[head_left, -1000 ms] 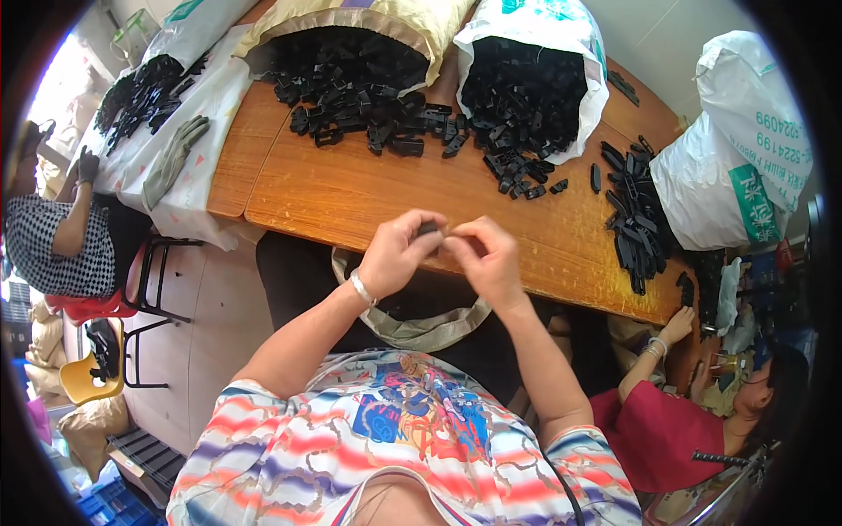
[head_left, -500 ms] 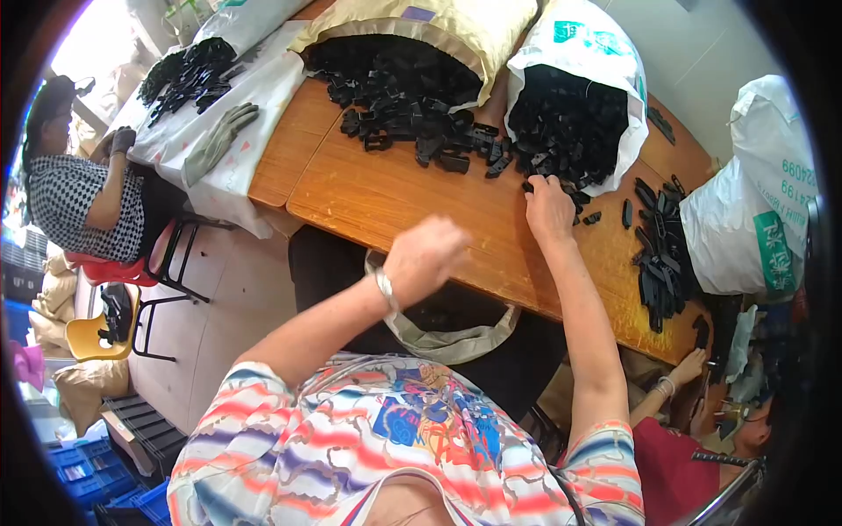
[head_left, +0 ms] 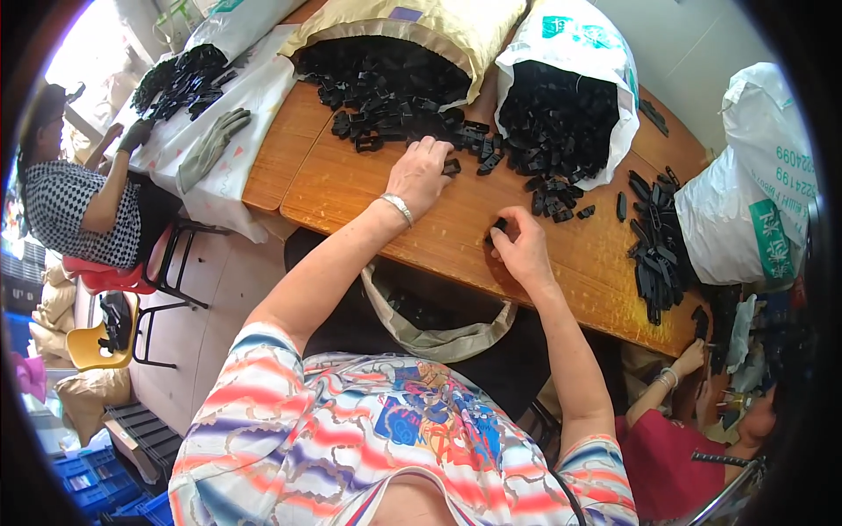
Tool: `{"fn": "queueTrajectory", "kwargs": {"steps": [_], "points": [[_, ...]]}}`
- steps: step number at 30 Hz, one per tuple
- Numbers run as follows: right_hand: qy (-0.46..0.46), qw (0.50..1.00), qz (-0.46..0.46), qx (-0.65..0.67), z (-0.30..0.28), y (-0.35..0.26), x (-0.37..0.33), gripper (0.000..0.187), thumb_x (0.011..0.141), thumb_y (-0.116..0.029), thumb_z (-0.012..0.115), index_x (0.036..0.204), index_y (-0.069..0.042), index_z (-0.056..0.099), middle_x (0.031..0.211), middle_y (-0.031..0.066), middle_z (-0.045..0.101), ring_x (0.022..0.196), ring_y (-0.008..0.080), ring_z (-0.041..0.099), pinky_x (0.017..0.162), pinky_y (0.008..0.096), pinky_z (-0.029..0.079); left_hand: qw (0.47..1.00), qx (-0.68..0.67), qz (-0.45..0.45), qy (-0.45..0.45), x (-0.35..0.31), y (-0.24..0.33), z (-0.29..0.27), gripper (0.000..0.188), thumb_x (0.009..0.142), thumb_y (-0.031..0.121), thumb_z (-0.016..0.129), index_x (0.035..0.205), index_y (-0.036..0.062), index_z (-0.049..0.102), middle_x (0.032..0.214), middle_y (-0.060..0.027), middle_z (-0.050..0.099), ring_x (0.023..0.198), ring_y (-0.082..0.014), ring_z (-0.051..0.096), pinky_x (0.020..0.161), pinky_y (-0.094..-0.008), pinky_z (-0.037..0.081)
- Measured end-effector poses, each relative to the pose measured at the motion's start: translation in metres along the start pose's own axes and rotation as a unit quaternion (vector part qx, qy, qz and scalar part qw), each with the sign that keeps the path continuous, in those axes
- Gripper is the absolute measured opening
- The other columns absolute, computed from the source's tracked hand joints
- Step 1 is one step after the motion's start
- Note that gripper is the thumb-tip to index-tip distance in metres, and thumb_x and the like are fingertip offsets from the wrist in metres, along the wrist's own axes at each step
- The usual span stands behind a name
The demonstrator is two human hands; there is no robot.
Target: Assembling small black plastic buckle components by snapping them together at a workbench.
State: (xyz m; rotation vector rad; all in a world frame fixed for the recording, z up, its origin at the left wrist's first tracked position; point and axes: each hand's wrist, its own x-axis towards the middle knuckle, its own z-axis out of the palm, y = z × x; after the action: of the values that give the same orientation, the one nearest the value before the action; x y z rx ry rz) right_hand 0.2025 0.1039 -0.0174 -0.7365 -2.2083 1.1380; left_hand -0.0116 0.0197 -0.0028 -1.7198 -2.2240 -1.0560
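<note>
The right hand (head_left: 524, 250) pinches a small black plastic part (head_left: 499, 226) over the wooden table (head_left: 342, 197); the left hand (head_left: 419, 180) is at the loose black pieces (head_left: 386, 101) – grip unclear – likely spilled within reach by the tipped tan sack (head_left: 351, 19).

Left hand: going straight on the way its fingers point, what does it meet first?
The heap of small black plastic parts spilling from the wide yellowish-tan sack. The left hand overlaps the heap's near edge here, so may already touch; depth is unclear.
</note>
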Motion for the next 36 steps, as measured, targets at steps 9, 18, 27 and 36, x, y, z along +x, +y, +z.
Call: {"fn": "queueTrajectory", "kwargs": {"steps": [9, 18, 27, 36], "points": [[0.043, 0.975, -0.106, -0.189, -0.013, -0.013, -0.010, 0.021, 0.081, -0.012, 0.074, 0.093, -0.001, 0.059, 0.085, 0.0134, 0.061, 0.077, 0.0314, 0.064, 0.067, 0.0396, 0.050, 0.959, -0.237, -0.152, -0.017, -0.021, 0.000, -0.006, 0.032, 0.078, 0.006, 0.073, 0.105, -0.0005, 0.056, 0.098, -0.0112, 0.063, 0.083, -0.0239, 0.065, 0.073, -0.0342, 0.053], [0.004, 0.985, -0.053, -0.166, -0.014, -0.032, -0.015, 0.023, 0.081, -0.012, 0.074, 0.099, -0.001, 0.065, 0.089, 0.0148, 0.064, 0.077, 0.0334, 0.064, 0.068, 0.0396, 0.051, 0.719, -0.593, -0.343, -0.117, -0.045, 0.041, 0.000, 0.051, 0.090, 0.005, 0.063, 0.136, 0.0025, 0.042, 0.103, -0.0046, 0.058, 0.077, -0.0089, 0.061, 0.063, -0.0217, 0.051], [0.124, 0.990, -0.039, -0.050, 0.014, -0.044, -0.004, 0.024, 0.082, -0.012, 0.074, 0.101, 0.000, 0.066, 0.092, 0.0141, 0.068, 0.075, 0.0270, 0.066, 0.069, 0.0352, 0.052, 0.716, -0.642, -0.258, -0.090, -0.055, 0.072, 0.015, 0.050, 0.094, 0.005, 0.056, 0.140, -0.0016, 0.039, 0.129, -0.0095, 0.055, 0.117, -0.0160, 0.056, 0.097, -0.0296, 0.048], [0.064, 0.994, 0.023, 0.088, 0.006, -0.055, -0.009, 0.025, 0.084, -0.005, 0.071, 0.109, 0.001, 0.068, 0.095, 0.0071, 0.066, 0.072, 0.0114, 0.061, 0.065, 0.0262, 0.049, 0.570, -0.739, -0.336, -0.127, -0.064, 0.057, 0.000, 0.040, 0.096, 0.011, 0.063, 0.135, 0.0063, 0.054, 0.118, -0.0023, 0.064, 0.099, -0.0112, 0.064, 0.083, -0.0261, 0.057]]}}
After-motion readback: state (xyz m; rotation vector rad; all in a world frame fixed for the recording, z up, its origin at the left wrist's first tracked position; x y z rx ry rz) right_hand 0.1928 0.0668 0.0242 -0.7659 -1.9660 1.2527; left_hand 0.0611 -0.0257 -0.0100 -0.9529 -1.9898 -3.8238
